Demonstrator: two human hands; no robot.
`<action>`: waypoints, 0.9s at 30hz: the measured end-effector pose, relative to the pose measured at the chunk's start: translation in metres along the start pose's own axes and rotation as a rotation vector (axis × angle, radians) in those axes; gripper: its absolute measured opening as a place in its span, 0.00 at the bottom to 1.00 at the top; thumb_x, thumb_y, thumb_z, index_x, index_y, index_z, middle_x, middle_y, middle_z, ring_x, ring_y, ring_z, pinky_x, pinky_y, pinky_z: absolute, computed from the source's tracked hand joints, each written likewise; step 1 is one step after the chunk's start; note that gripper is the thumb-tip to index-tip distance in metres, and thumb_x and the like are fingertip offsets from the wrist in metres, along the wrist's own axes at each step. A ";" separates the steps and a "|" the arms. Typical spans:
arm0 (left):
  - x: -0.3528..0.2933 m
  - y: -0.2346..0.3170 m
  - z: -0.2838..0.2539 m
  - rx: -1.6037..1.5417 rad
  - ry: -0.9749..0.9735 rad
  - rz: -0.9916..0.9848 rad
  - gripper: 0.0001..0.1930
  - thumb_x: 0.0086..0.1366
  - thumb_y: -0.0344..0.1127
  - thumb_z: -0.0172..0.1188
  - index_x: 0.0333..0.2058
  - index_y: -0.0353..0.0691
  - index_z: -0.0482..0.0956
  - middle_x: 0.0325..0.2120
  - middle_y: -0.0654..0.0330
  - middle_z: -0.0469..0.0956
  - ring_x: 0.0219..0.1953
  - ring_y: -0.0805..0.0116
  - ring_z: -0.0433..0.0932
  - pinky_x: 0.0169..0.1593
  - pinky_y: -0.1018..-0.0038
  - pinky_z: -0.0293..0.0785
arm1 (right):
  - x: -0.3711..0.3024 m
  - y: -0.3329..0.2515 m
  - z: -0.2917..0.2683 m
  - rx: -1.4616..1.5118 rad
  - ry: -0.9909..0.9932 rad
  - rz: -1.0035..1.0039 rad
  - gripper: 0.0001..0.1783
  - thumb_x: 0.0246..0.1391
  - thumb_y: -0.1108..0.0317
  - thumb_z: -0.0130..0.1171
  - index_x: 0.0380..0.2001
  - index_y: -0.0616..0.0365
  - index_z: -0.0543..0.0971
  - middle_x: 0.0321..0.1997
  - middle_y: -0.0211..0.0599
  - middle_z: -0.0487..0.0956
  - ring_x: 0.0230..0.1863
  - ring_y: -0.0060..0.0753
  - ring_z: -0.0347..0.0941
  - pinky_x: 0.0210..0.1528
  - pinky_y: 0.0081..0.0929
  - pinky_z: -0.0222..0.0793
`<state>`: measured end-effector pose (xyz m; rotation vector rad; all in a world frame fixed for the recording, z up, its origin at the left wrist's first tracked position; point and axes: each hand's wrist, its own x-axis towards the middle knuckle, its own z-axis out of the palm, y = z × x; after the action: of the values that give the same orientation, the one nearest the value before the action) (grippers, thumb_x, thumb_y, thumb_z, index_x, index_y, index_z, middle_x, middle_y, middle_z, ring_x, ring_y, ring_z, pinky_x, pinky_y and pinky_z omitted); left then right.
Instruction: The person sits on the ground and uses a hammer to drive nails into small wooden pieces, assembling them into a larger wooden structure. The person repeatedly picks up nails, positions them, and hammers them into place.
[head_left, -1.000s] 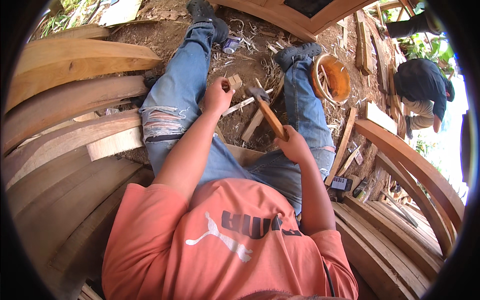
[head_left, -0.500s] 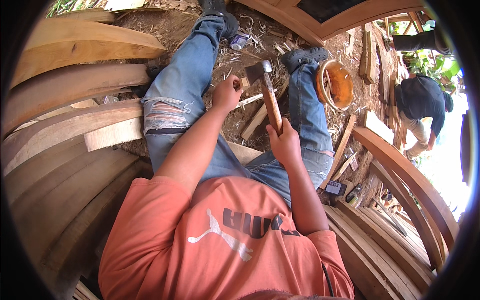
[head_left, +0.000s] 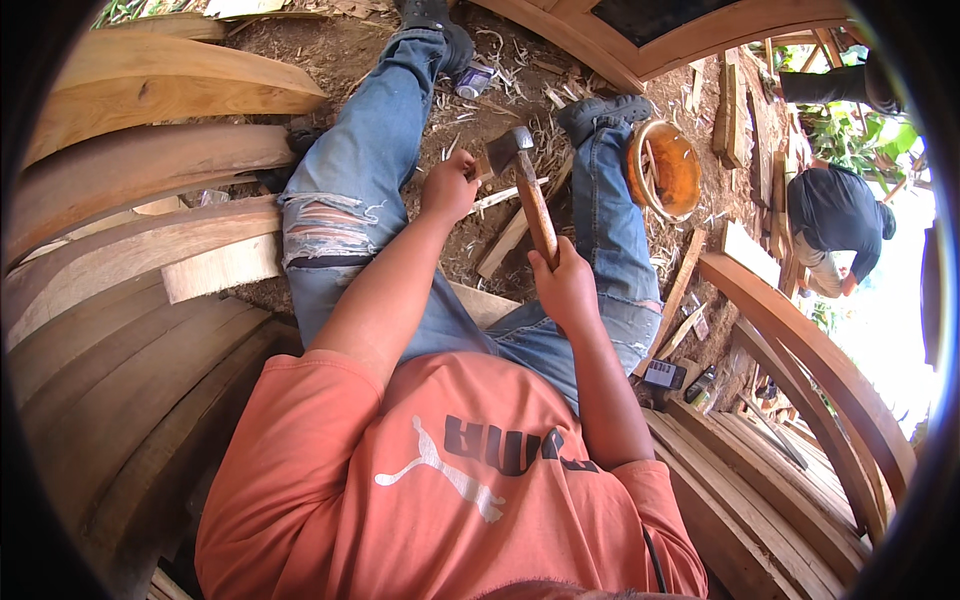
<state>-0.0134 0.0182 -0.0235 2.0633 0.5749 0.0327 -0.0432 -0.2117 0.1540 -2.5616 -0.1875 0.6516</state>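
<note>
My right hand (head_left: 567, 287) is wrapped round the wooden handle of a hatchet (head_left: 537, 208), its dark metal head pointing away from me. Between my knees, my left hand (head_left: 450, 184) pinches a small wood piece (head_left: 484, 168) with its fingertips. The hatchet's blade edge is right beside that piece; whether they touch I cannot tell. Part of the piece is hidden by my fingers and the hatchet head. Below both lies a wooden strip (head_left: 510, 240) on the ground among pale shavings.
An orange bucket (head_left: 668, 178) stands beside my right foot. Curved planks (head_left: 160, 160) are stacked at my left, and boards (head_left: 740, 470) lie at my right. A panelled wooden frame (head_left: 640, 60) is ahead. Another person (head_left: 838, 212) bends over at the far right.
The hatchet head has shifted slightly left, closer to the small wood piece. My left hand has barely moved. The other person at the right has bent lower.
</note>
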 end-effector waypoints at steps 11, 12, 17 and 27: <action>0.000 0.002 -0.001 -0.003 -0.005 0.000 0.16 0.66 0.35 0.75 0.48 0.44 0.80 0.45 0.56 0.90 0.50 0.50 0.89 0.52 0.55 0.82 | 0.002 0.003 0.005 0.020 0.029 -0.016 0.18 0.70 0.57 0.65 0.46 0.64 0.79 0.39 0.66 0.86 0.46 0.75 0.83 0.48 0.60 0.76; 0.000 0.003 -0.001 0.005 -0.007 -0.003 0.16 0.66 0.35 0.75 0.48 0.44 0.80 0.45 0.56 0.90 0.50 0.49 0.89 0.52 0.55 0.82 | 0.002 0.004 0.005 0.026 0.026 -0.011 0.19 0.70 0.57 0.65 0.46 0.64 0.79 0.39 0.66 0.85 0.46 0.75 0.83 0.48 0.60 0.76; -0.001 0.006 -0.002 0.007 -0.003 0.004 0.15 0.65 0.34 0.75 0.47 0.43 0.80 0.44 0.55 0.90 0.50 0.48 0.89 0.52 0.54 0.82 | 0.006 0.017 0.009 0.134 -0.013 0.032 0.20 0.71 0.57 0.66 0.49 0.66 0.80 0.36 0.62 0.86 0.41 0.65 0.87 0.43 0.52 0.78; 0.001 0.000 0.003 0.021 -0.018 0.013 0.17 0.65 0.34 0.76 0.49 0.42 0.81 0.44 0.51 0.90 0.50 0.46 0.89 0.51 0.53 0.82 | 0.009 0.028 0.012 0.451 -0.115 0.209 0.17 0.74 0.59 0.64 0.51 0.65 0.80 0.28 0.33 0.81 0.22 0.25 0.78 0.26 0.33 0.74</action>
<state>-0.0122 0.0159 -0.0256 2.0858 0.5533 0.0158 -0.0408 -0.2291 0.1272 -2.1256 0.1751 0.8146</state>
